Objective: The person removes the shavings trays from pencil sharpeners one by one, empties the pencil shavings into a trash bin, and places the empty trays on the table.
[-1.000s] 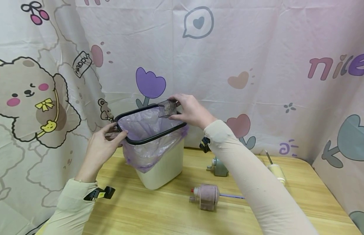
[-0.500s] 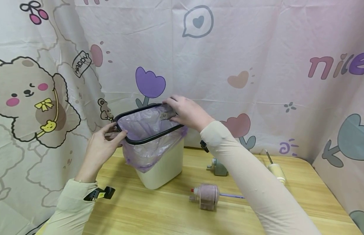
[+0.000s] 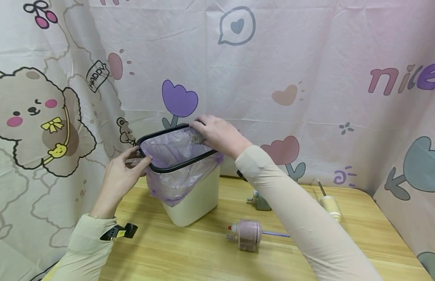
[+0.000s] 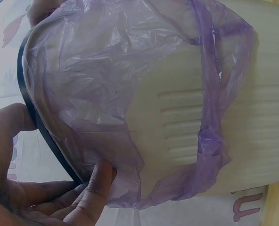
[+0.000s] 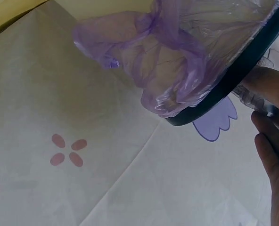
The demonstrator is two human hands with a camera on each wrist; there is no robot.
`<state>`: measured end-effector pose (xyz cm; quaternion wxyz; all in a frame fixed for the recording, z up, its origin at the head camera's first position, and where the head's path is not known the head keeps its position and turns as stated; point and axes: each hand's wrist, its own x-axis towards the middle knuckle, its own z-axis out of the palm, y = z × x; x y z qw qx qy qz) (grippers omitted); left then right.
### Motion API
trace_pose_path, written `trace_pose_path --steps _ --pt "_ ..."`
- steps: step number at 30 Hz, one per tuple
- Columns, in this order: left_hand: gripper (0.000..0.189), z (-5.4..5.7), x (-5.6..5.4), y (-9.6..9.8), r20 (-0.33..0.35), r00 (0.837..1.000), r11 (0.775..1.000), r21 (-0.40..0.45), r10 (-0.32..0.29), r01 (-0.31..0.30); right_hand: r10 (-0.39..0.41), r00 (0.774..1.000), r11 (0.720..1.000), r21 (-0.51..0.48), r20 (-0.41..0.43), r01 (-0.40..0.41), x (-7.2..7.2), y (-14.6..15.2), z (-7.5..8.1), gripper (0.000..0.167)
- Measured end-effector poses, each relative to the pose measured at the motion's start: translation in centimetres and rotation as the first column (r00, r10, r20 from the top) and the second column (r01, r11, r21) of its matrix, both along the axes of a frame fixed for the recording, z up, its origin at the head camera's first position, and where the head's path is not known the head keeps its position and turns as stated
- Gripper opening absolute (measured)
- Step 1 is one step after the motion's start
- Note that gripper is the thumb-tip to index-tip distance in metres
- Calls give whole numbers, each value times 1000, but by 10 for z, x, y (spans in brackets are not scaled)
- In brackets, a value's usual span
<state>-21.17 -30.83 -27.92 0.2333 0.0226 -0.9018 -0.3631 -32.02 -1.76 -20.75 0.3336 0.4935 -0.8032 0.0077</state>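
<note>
On the tabletop [image 3: 189, 249], a pink sharpener [image 3: 248, 234] holding a purple pencil [image 3: 276, 234] sits at the bin's [image 3: 200, 198] four o'clock; a grey-green sharpener [image 3: 262, 202] at three is partly blocked by the right sleeve [image 3: 291, 210]. The left hand [image 3: 123, 173] grips the black rim [image 3: 184, 162] at nine o'clock, while the right hand [image 3: 220, 134] holds a clear, grey-flecked container [image 3: 196, 137], mostly hidden, at the rim's two o'clock.
</note>
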Motion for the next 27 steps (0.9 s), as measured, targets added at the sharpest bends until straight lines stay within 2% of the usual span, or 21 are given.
trace_pose_path --steps 4,7,14,19,27 --pt "78 0 0 1 -3 1000 1000 0 7 -7 41 993 999 5 -112 -41 -3 0 -5 42" --pt "78 0 0 2 -9 1000 1000 -2 10 -10 51 985 998 31 -162 -47 -4 1 -6 33" --pt "78 0 1 2 -22 1000 1000 9 0 0 32 987 996 93 -155 -17 -1 5 -3 36" --pt "79 0 1 2 -13 1000 1000 9 0 0 34 983 993 121 -178 -12 -1 8 -2 37" --pt "78 0 2 1 -16 1000 1000 -22 10 -11 29 987 996 93 -156 -15 -2 14 -4 37"
